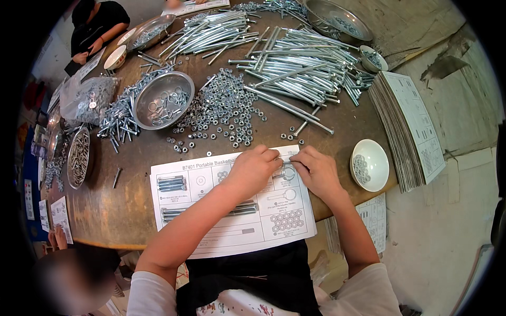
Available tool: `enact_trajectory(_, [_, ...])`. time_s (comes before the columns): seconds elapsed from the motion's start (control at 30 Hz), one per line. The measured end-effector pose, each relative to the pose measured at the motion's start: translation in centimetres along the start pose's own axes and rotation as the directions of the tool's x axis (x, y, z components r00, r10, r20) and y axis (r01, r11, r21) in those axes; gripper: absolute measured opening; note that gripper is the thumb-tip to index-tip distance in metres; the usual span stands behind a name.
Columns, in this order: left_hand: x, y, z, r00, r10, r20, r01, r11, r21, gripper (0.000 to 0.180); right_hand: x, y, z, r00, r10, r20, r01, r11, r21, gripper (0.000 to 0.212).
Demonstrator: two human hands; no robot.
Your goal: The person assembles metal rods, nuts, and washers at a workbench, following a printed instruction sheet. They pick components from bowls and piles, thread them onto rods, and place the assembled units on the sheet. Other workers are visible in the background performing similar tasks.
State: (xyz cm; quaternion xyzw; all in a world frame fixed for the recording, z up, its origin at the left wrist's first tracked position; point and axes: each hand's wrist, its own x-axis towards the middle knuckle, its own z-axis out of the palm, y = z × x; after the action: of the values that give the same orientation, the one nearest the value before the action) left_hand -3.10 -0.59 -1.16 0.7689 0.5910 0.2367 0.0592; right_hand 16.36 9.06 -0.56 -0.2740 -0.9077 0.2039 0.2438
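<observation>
- Left hand: over the sheet's upper part, fingers bent; tips too small to read, couldn't tell if pinching.
- Right hand: just right of the left hand, at the sheet's upper right edge, fingers curled; couldn't tell if pinching.
- Ring pin: between the hands, just beside the right fingertips.
- Sheet: under both hands, near side overhanging the table.
- Short bolts: on the sheet, left of the left hand.
- Long bolts: on the sheet, nearer the body than the left hand, partly under the left forearm.
- Nuts: loose, beyond the left hand.
- Steel bowl: farther left, held rings.
- Bolt heap: beyond both hands.
- White bowl: right of the right hand, held washers.
- Stack: papers, right of the white bowl.
</observation>
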Motion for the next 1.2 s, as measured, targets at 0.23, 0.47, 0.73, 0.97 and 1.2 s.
enact_trajectory(0.23, [-0.4, 0.7, -1.0, 0.995, -0.081, 0.059, 0.084, 0.995, -0.047, 0.029, -0.1, -0.2, 0.1, 1.0, 0.016, -0.005, -0.016, 1.0, 0.003, 0.01])
enact_trajectory(0.47, [-1.1, 0.6, -0.6, 0.998, -0.058, 0.011, 0.058, 0.997, -0.04, 0.025, -0.2, -0.3, 0.1, 1.0, 0.003, -0.001, -0.003, 1.0, -0.011, 0.012])
enact_trajectory(0.73, [-2.0, 1.7, -0.5, 0.991, -0.127, -0.034, 0.122, 0.983, -0.136, 0.015, -0.9, -1.7, -1.1, 0.999, 0.006, 0.04, -0.007, 0.999, 0.04, 0.022])
enact_trajectory(0.97, [1.2, -0.1, -0.4, 0.966, -0.149, -0.21, 0.12, 0.982, -0.144, 0.017, 1.3, 0.4, -1.3, 0.967, 0.229, -0.113, -0.229, 0.973, 0.012, 0.014])
enact_trajectory(1.2, [7.1, -2.1, 1.7, 0.953, -0.304, -0.001, 0.298, 0.935, -0.19, 0.02, 3.1, 2.1, 0.5, 0.956, 0.284, -0.073, -0.292, 0.946, -0.142, 0.011])
